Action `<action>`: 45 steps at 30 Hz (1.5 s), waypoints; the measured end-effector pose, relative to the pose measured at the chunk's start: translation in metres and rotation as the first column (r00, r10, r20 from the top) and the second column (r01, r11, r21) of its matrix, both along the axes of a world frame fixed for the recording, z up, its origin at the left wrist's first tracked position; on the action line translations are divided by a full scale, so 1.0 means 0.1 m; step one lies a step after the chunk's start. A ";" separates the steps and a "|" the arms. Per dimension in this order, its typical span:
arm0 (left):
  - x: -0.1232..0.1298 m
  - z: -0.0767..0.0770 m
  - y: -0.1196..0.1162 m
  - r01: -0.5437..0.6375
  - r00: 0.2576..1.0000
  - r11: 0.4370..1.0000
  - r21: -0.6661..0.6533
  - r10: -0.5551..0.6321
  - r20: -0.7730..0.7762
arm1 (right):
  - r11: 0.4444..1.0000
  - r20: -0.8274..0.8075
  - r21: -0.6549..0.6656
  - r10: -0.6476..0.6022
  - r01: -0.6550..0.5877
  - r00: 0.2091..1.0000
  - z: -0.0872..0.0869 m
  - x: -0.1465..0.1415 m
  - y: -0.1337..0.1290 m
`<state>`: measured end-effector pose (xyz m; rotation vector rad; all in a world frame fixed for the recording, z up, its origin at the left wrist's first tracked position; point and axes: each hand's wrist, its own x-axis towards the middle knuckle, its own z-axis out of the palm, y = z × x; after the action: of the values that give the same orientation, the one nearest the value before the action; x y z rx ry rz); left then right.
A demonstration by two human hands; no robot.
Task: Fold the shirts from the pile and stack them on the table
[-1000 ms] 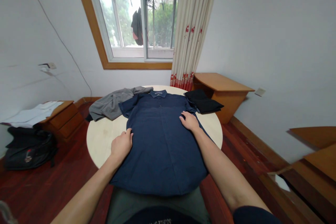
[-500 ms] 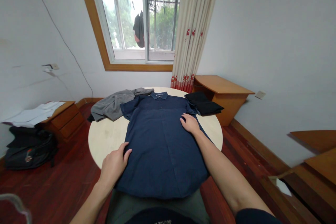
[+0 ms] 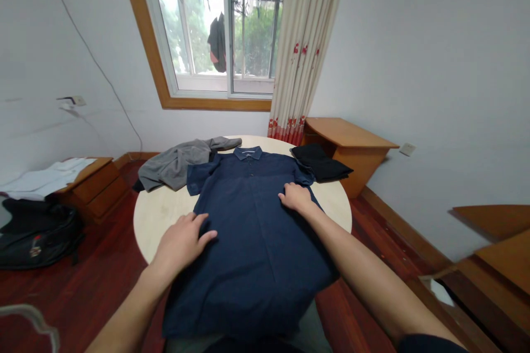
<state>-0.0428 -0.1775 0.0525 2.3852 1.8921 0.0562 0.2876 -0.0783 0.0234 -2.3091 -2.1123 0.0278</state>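
Observation:
A dark navy short-sleeved button shirt (image 3: 248, 248) lies spread front up, its collar pointing to the window and its lower hem hanging over the near side of the round table (image 3: 159, 215). My left hand (image 3: 182, 240) is at the shirt's left side edge, thumb and forefinger spread apart over the cloth. On the upper right of the shirt, below the sleeve, rests my right hand (image 3: 297, 197), palm down with bent fingers and the thumb apart. No cloth is visibly pinched in either hand.
Behind the shirt's left sleeve lies a crumpled grey garment (image 3: 174, 162). A folded black garment (image 3: 321, 162) sits at the table's right rear. A wooden desk (image 3: 348, 138) stands beyond, near the curtain (image 3: 306, 55). A black bag (image 3: 41, 234) is on the floor at left.
The shirt's lower hem has shifted toward me and hangs lower, spreading further left. My left hand has moved slightly right over the cloth; my right hand has barely shifted. The view has moved slightly.

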 end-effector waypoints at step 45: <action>0.78 -0.73 3.51 -0.057 0.984 0.998 0.025 0.052 0.172 | 0.991 -0.167 0.080 -0.095 0.110 0.981 -0.50 0.55 2.22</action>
<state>0.0353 0.1736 -0.0204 2.2645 1.8890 0.2870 0.3429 0.1442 -0.0263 -2.2759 -1.8775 0.1144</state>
